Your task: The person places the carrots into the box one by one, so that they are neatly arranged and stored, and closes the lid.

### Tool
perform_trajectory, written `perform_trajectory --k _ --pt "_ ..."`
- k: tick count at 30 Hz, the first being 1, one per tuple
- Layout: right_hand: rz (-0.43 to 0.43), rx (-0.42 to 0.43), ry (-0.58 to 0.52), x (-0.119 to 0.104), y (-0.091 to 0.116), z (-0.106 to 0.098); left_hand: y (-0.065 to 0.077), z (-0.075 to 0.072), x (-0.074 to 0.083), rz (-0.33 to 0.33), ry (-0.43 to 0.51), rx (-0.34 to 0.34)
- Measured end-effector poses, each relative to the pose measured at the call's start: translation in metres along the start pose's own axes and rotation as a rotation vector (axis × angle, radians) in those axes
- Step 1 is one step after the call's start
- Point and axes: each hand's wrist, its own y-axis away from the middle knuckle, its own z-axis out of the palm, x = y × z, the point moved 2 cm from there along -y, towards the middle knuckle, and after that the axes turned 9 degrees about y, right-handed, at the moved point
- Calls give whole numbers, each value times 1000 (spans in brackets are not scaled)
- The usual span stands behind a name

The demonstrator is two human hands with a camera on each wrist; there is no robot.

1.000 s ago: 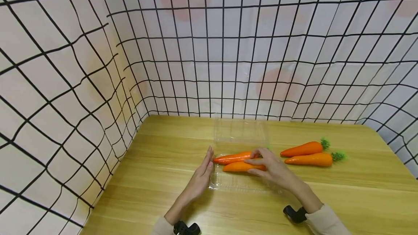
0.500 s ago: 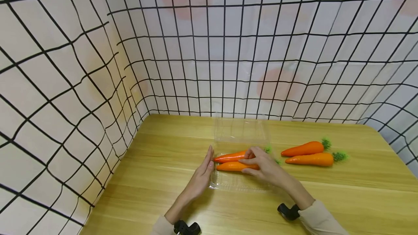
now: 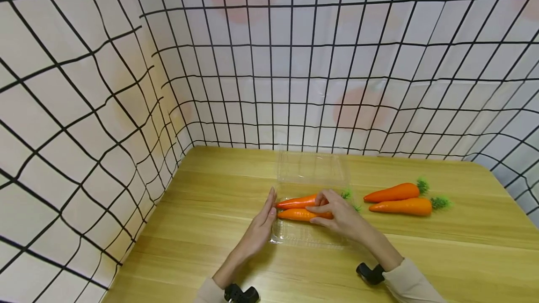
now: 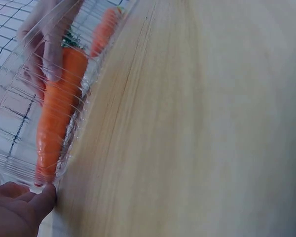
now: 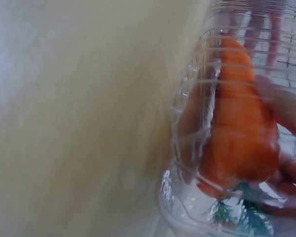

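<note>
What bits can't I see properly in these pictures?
Head view: thick end of the front boxed carrot, hidden by the right hand.
Left wrist view: rest of the left hand, cut off by the picture's edges.
Right wrist view: green leaves, blurred behind the clear box.

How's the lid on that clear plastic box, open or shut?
Open. The lid lies back beyond the clear base, and the right hand holds a carrot inside that base.

The left sleeve (image 3: 210, 292) and right sleeve (image 3: 411, 283) are plain pale beige, ending near the wrists. The left wrist device (image 3: 242, 294) is black with rounded knobs; the right wrist device (image 3: 370, 274), also black, is bent and smooth. The left hand (image 3: 260, 228) and right hand (image 3: 343, 215) are bare.
</note>
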Motion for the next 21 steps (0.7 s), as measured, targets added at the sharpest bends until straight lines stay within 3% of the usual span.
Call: perform_trajectory --k 13,21 --pt "-41 66 74 -1 -2 4 0 0 0 6 5 -3" --pt "-35 153 137 -3 0 -15 0 0 -1 11 8 -11"
